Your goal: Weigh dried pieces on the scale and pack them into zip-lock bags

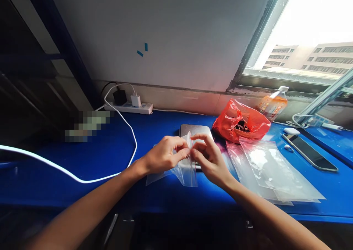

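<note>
A clear plastic bag (185, 171) with a red line along its edge hangs between my hands, above the front of the blue table. My left hand (167, 152) pinches the bag near its upper part. Close against it, my right hand (208, 154) grips the red-lined edge between thumb and fingers. Behind the bag, partly covered by it and my hands, lies a silver, flat device (197, 129). To the right, more clear bags (275, 169) lie overlapping on the table.
A red plastic bag (239, 121) with dark contents and an orange drink bottle (274, 103) stand at the back right. A phone (310, 152) and small white earbud items lie farther right. A power strip (129, 106) and white cable (129, 127) are at left.
</note>
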A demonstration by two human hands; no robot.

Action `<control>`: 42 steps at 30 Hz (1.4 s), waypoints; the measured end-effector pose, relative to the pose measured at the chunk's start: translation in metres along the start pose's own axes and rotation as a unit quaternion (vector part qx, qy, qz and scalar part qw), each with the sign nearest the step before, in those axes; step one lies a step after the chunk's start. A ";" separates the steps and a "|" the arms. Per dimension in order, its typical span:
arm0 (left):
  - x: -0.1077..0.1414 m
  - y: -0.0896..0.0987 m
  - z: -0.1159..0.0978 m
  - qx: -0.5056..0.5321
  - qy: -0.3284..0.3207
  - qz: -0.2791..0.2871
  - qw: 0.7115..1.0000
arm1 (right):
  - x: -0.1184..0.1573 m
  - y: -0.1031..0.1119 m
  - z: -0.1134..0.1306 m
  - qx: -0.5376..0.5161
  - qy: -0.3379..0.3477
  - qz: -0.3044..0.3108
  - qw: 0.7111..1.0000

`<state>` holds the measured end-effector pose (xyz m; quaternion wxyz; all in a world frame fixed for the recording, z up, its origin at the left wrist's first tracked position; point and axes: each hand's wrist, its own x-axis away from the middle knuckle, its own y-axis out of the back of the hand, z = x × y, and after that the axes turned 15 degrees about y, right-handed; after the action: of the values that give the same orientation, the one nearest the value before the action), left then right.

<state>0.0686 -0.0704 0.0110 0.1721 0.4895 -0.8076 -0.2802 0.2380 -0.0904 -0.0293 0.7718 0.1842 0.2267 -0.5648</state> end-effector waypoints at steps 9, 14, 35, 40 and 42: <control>-0.005 0.001 0.001 0.005 -0.028 0.008 1.000 | 0.001 0.006 -0.003 0.033 0.033 0.036 0.998; -0.004 -0.002 0.002 0.003 -0.008 0.013 1.000 | 0.003 0.007 -0.005 0.076 0.047 0.042 0.995; 0.001 -0.016 -0.001 -0.037 -0.026 -0.086 0.995 | 0.002 -0.004 -0.001 0.237 0.057 -0.003 0.970; 0.003 -0.017 0.000 -0.068 -0.006 -0.149 0.987 | -0.002 0.002 -0.004 0.363 0.068 0.006 0.929; 0.002 -0.017 0.001 -0.088 -0.016 -0.151 0.984 | -0.004 0.004 -0.004 0.399 0.057 0.032 0.915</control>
<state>0.0787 -0.0784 -0.0006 0.1573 0.5840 -0.6993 -0.3811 0.2399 -0.0842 -0.0307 0.6376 0.5158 0.0205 -0.5718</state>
